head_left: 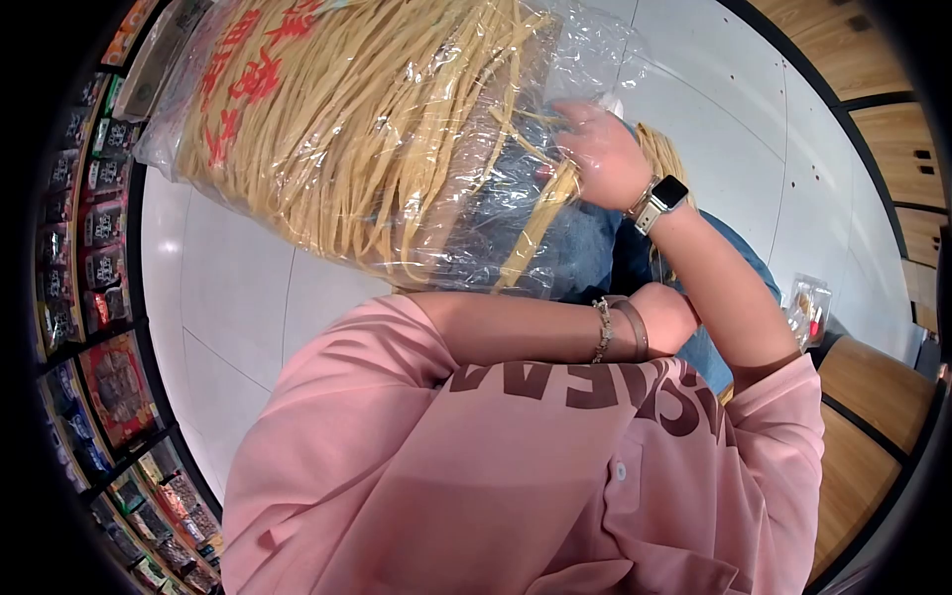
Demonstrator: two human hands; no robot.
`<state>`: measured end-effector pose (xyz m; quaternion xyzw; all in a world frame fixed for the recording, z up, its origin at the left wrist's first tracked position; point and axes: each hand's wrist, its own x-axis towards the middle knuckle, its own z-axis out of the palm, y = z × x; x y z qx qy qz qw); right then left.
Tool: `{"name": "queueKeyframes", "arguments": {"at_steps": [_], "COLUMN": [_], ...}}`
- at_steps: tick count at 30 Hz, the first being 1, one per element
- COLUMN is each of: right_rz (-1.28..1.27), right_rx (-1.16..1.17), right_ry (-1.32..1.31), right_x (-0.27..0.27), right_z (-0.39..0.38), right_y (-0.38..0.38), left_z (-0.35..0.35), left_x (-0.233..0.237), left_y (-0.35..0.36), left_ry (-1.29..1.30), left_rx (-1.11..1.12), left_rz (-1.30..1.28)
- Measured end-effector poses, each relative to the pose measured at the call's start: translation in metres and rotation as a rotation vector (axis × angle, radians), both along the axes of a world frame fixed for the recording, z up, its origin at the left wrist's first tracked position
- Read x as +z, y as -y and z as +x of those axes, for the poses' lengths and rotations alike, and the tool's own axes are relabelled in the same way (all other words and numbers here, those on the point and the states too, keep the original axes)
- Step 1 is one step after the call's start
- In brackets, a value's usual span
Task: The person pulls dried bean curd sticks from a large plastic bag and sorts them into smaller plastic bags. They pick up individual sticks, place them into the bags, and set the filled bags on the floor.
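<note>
A large clear plastic bag (466,228) printed with red characters is packed with long dried yellow strips (347,119) and rests against my left forearm at chest height. My right hand (605,149), a smartwatch on its wrist, reaches into the bag's open end, fingers closed around a bunch of the strips. My left hand (666,315), two bracelets on its wrist, is curled beneath my right forearm just past the bag's lower edge. What its fingers hold is hidden. My pink shirt fills the bottom of the view.
Shelves of packaged goods (109,377) run along the left. White floor tiles (238,317) lie below. A wooden bench (873,387) stands at the right, with a small clear packet (808,307) beside it. My blue jeans (595,248) show behind the bag.
</note>
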<state>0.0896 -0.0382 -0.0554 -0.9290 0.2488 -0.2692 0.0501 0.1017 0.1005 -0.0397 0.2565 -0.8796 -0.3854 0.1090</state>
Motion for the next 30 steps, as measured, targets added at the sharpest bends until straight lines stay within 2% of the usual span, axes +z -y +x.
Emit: {"name": "queueKeyframes", "arguments": {"at_steps": [3,6,9,10,13,18,21,24,27,30], "right_rz": [0.124,0.174,0.240,0.154,0.215,0.150,0.010,-0.077,-0.129,-0.065], "right_rx": [-0.088,-0.098,-0.118,-0.069,-0.069,-0.195,-0.254,-0.446,-0.661,-0.866], "right_ry": [-0.086,-0.265,-0.337,-0.164,-0.267,-0.320,-0.275,-0.246,-0.118,0.180], "right_x": [-0.013,-0.009,-0.010,-0.016,-0.013,0.020,0.042,0.058,0.063,0.068], "right_z": [0.003,-0.001,-0.008,-0.008,-0.009,-0.047,-0.087,-0.123,-0.168,-0.234], "right_y": [-0.001,0.000,0.001,0.000,-0.001,-0.006,-0.008,-0.012,-0.020,-0.019], "left_z": [0.002,0.008,0.002,0.001,0.004,0.011,0.005,0.005,-0.001,-0.008], "left_x": [-0.001,-0.003,-0.001,-0.001,0.000,0.017,0.020,0.023,0.025,0.036], "left_y": [0.000,0.003,0.002,0.002,0.004,0.011,0.013,0.014,0.018,0.040], "left_ry": [0.018,-0.012,0.023,0.051,0.072,0.073,0.071,0.066,0.007,-0.098], "left_rx": [0.003,0.011,-0.011,-0.025,-0.031,0.003,0.036,0.063,0.103,0.120], "left_rz": [-0.027,0.004,-0.001,-0.014,0.009,0.022,0.011,-0.014,-0.103,-0.105]}}
